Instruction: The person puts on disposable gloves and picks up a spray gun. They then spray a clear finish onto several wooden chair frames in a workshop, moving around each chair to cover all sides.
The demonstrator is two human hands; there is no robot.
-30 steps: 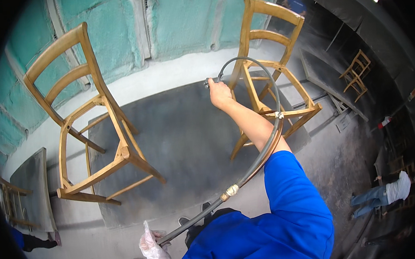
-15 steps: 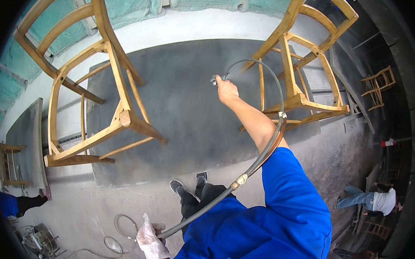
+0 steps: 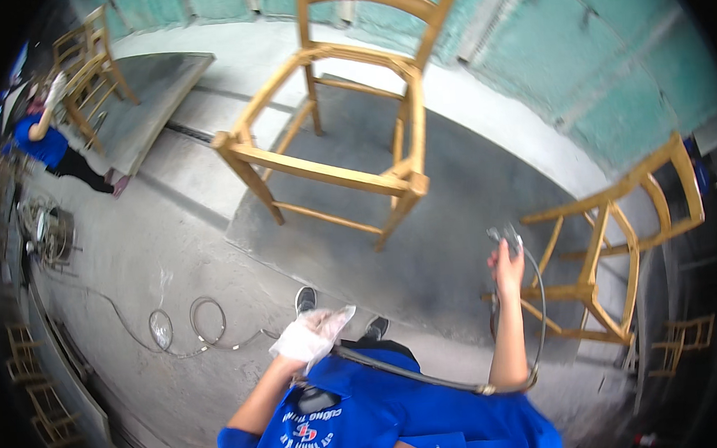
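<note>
My right hand (image 3: 507, 270) is closed around a small metal spray gun (image 3: 507, 235), raised over the dark board between two wooden chairs. A grey hose (image 3: 417, 375) loops from the gun past my forearm and crosses in front of my waist. My left hand (image 3: 304, 336), in a thin, loose, clear plastic glove, is at the hose near my waist; the hose runs out from beneath it, and its fingers are partly hidden by the glove. The nearer wooden chair frame (image 3: 318, 162), without a seat panel, stands ahead. Another chair frame (image 3: 588, 290) is right of the gun.
Both chairs stand on a large dark board (image 3: 459, 259). Hose coils (image 3: 208, 319) lie on the floor at left, near a metal pot-like apparatus (image 3: 51, 230). A co-worker in blue (image 3: 42, 145) stands at far left beside a chair (image 3: 91, 76). More chairs (image 3: 674, 344) are at right.
My view has swung left, bringing the left chair toward the middle. My right arm is more bent, with the spray gun nearer my body. The left hand has come up in front of my waist.
</note>
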